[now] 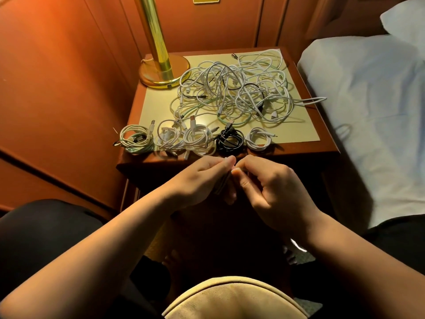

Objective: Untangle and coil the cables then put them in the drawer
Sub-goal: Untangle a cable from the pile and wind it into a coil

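A big tangle of white cables with some black strands covers the back and middle of the nightstand top. Along its front edge lie several coiled bundles: white ones and a black one. Just in front of the nightstand, my left hand holds a coiled cable in its curled fingers. My right hand pinches at the same cable, fingertips against the left hand's. Most of this cable is hidden by the hands. The drawer front is in dark shadow below.
A brass lamp base and pole stand at the back left of the nightstand. Wood panelling runs along the left and back. A bed with white sheet lies to the right; one cable loop hangs over toward it. My knees flank the scene.
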The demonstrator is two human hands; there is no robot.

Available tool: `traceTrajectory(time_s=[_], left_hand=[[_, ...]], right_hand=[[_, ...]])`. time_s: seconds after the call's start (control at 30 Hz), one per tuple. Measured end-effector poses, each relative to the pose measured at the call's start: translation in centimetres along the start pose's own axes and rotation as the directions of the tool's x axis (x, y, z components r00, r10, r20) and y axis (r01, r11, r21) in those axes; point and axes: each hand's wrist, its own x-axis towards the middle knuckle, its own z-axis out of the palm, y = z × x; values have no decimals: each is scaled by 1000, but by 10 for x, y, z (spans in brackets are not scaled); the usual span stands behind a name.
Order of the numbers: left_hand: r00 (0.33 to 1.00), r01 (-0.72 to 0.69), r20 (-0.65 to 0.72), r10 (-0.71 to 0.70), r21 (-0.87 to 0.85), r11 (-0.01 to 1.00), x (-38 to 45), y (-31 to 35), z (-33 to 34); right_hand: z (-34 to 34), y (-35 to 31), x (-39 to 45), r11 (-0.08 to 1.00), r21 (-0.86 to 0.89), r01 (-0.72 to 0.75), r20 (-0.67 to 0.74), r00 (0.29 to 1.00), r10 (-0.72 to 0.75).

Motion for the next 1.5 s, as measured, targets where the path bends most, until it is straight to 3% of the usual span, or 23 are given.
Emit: traceTrajectory(time_s=[0.2,0.27,0.33,0.4,0.57,0.63,0.77,0.83,0.97,1.07,1.13,1.2,1.3,1.4,1.5], left_hand=[[997,70,46,-67,-66,995,1,-2,-1],[984,127,146,-97,-205,971,-1,-2,-1],[964,171,256,-78,-365,915,-3,-1,-1],[960,167,278,-38,-457,874,-4,-3,0],[984,128,177,-33,-559,819,-2,-8,10],[995,97,67,-71,-632,769,-1,-8,14],[977,-106,-206,-51,-683,722,6,-8,11],[961,-153,-275,-18,-587,795,8,-10,4],[943,-182,-303,136,-127,975,8,-16,-6],[940,-139,-261,220,295,945,7,-20,-16],[963,-106,-175,207,461,881,5,-19,-21],[993,-62,-71,96,378,924,3,-13,-20],[998,47,39,-49,48,998,2,-3,-9],[996,51,80,-44,-88,995,0,1,-3],[990,59,138,-26,-246,968,-2,0,-1]], right_hand=[[-3,12,4,984,174,-49,-97,993,67],[-1,14,5,956,284,-81,-89,990,110],[2,17,4,900,397,-178,-37,977,210],[7,19,4,810,503,-302,84,950,302],[24,19,5,619,616,-487,339,873,350],[28,15,3,623,562,-545,409,837,364],[33,9,-1,647,454,-613,483,779,399],[32,6,-1,706,412,-575,476,797,372],[23,4,-3,786,350,-510,392,841,372],[14,-1,-1,822,352,-447,305,886,350],[4,-4,0,844,360,-398,265,911,316],[-4,-4,0,883,338,-326,221,939,262],[-11,1,2,928,291,-232,111,972,208],[-14,6,6,935,297,-195,14,980,200],[-10,11,8,889,375,-263,70,964,256]])
